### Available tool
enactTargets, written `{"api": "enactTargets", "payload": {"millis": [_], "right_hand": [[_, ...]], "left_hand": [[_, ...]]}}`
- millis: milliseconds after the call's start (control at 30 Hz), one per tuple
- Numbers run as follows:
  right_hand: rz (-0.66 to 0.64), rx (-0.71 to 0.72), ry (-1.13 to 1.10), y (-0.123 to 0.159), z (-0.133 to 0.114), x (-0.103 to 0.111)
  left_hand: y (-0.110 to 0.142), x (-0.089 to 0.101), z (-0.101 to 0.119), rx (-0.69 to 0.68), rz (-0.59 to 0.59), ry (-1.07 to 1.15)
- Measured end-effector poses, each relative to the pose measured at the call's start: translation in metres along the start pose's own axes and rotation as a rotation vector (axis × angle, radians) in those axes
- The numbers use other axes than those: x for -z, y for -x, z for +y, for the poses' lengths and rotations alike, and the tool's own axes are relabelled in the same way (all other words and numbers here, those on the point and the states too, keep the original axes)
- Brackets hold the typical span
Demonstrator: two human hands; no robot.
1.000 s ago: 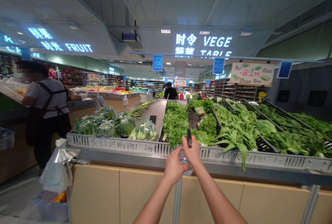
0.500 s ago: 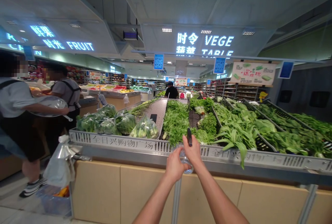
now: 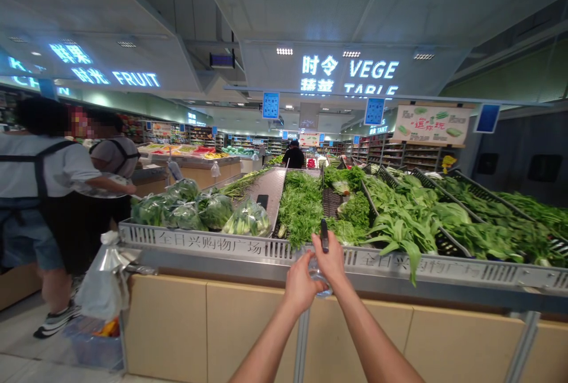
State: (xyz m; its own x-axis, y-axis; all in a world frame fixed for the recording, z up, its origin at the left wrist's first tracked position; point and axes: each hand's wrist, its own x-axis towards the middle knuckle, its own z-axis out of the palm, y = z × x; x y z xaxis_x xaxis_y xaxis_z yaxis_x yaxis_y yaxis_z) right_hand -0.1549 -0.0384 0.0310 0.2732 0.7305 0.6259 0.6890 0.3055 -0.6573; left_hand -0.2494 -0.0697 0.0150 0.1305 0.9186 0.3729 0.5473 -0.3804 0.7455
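At the near edge of a produce stand with pale wooden panels, the left hand grasps a clear, round-based container, and the right hand grips a slim black upright piece just above it; whether the two are joined, I cannot tell. Both lie in front of the pale grey slotted rail, which reads "全日兴购物广场".

Beyond the rail, plastic-bagged green vegetables sit left, feathery leafy greens centre and long-leaved greens right. A flat black rectangular object lies beside the bags. Overhead, glowing white lettering spells "时令蔬菜 VEGE TABLE"; farther left, blue-white lettering says "鲜果时光 FRUIT".

Since half a second ago, the near-left person in a white top and dark straps has turned more back-on, and more of that head shows. Both hands keep the same hold.
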Motion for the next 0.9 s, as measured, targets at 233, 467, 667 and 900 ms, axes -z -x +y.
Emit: {"api": "enactTargets", "payload": {"millis": [233, 467, 667, 900], "right_hand": [[-0.069, 0.009, 0.004, 0.0027, 0.0051, 0.0014], [-0.029, -0.013, 0.072, 0.0005, 0.0086, -0.0016], [-0.036, -0.036, 0.064, 0.0010, 0.0066, -0.0027], [-0.016, -0.014, 0.035, -0.0019, 0.0025, -0.0059]], "left_hand": [[0.0034, -0.0039, -0.0020, 0.056, -0.026, 0.051], [0.0021, -0.0067, -0.0045, 0.031, -0.022, 0.043], [0.0014, -0.0039, -0.0042, 0.056, -0.039, 0.024], [-0.0045, -0.0021, -0.0058, 0.051, -0.020, 0.023]]}}
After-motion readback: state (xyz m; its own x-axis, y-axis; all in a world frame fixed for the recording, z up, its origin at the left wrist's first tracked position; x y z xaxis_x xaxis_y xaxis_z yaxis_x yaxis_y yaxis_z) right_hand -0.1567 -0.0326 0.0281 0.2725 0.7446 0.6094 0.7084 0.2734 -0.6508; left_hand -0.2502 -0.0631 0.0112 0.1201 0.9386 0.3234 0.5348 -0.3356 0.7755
